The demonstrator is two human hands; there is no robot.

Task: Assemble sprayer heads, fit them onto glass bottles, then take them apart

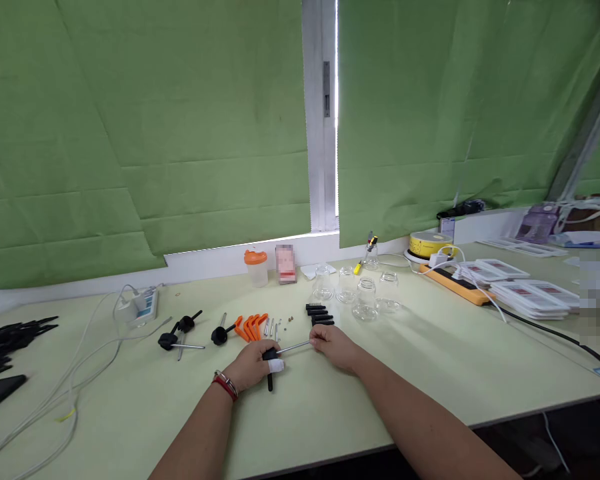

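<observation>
My left hand (251, 365), with white tape on one finger, is closed around a black plastic part with a short handle (270, 382) sticking out toward me. A thin metal rod (294, 346) runs from that part to the right. At the rod's far end, the fingertips of my right hand (334, 345) are pinched together. Just beyond my left hand lie several orange plastic pieces (251, 327) and small metal pins (271, 327). Black ridged pieces (319, 313) sit in a row past my right hand. Similar black parts with rods (220, 335) rest to the left.
Upside-down glass jars (366, 300) stand behind my right hand. An orange-lidded cup (256, 268) is near the wall. White cables (77, 363) and a power strip (145, 308) lie left, beside black strips (10, 343). Stacked white cards (530, 297) lie right.
</observation>
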